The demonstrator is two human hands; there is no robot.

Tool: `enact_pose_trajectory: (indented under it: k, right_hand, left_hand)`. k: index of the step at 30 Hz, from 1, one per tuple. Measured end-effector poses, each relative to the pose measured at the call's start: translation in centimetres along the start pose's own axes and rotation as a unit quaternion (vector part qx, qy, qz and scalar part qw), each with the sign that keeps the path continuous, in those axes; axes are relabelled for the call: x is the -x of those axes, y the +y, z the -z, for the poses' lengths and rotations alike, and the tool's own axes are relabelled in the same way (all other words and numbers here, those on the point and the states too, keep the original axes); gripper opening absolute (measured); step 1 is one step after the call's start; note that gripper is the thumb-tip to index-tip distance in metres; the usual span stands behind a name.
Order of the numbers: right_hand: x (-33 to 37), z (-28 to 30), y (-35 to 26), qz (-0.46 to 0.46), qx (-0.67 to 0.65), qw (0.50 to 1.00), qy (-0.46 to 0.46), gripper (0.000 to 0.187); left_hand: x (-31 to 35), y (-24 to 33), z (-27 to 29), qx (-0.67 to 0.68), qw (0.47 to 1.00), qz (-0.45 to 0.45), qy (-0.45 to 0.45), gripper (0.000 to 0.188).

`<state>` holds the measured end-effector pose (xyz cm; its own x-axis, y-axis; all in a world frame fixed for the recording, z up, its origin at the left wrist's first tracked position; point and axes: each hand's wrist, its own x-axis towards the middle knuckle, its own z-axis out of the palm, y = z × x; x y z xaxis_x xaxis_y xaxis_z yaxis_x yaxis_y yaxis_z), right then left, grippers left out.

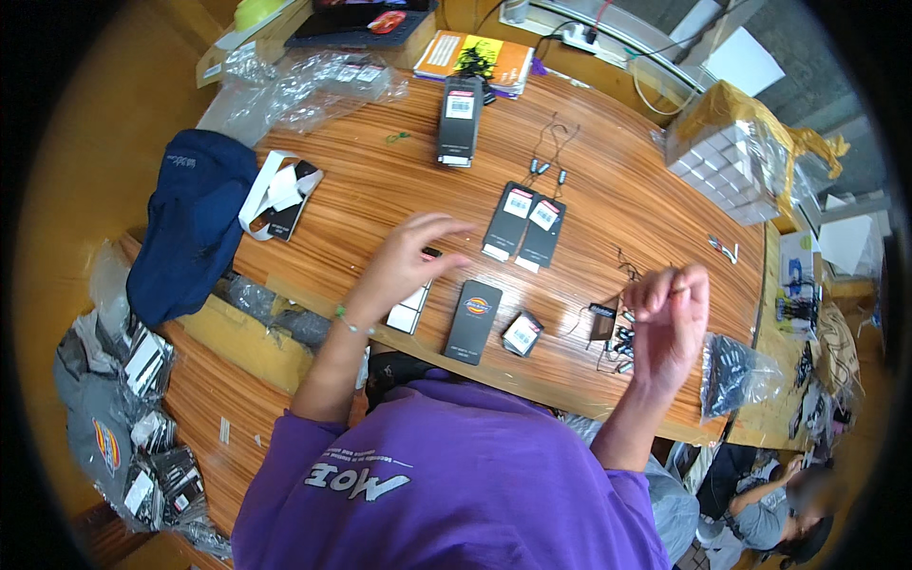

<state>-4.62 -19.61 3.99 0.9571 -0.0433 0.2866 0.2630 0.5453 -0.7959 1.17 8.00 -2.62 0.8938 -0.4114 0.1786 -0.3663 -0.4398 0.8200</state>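
My left hand (404,261) is over the table, thumb and fingers apart with nothing between them. Partly beneath it lies a white-faced stack of tags (408,309). To its right is a dark grey stack of hang tags (472,321), and beside that a small stack of square stickered tags (522,334). My right hand (670,318) is raised, fingers curled to a pinch; what they hold, if anything, is too small to name. Next to it are a pile of black strings (619,350) and a small dark tag (602,323). Two strung hang tags (509,220) lie farther off.
A tall stack of grey tags (458,123) stands at the back. A navy cloth item (190,218) and a white strap (261,195) lie left. Right are a plastic-wrapped box (727,157) and a bag of small dark pieces (731,380). Another person (769,518) sits lower right.
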Motion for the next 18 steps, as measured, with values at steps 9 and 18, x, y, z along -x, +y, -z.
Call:
enact_pose_trajectory:
  k: [9, 18]
  right_hand:
    - [0.4, 1.7, -0.3, 0.0, 0.081, 0.995, 0.054, 0.009]
    - [0.4, 1.7, 0.7, -0.027, 0.181, 0.98, 0.081, 0.013]
  left_hand:
    - [3.2, -5.1, 1.4, -0.033, 0.993, 0.105, -0.049, 0.051]
    - [3.1, -2.9, 1.9, -0.037, 0.992, 0.119, 0.013, 0.035]
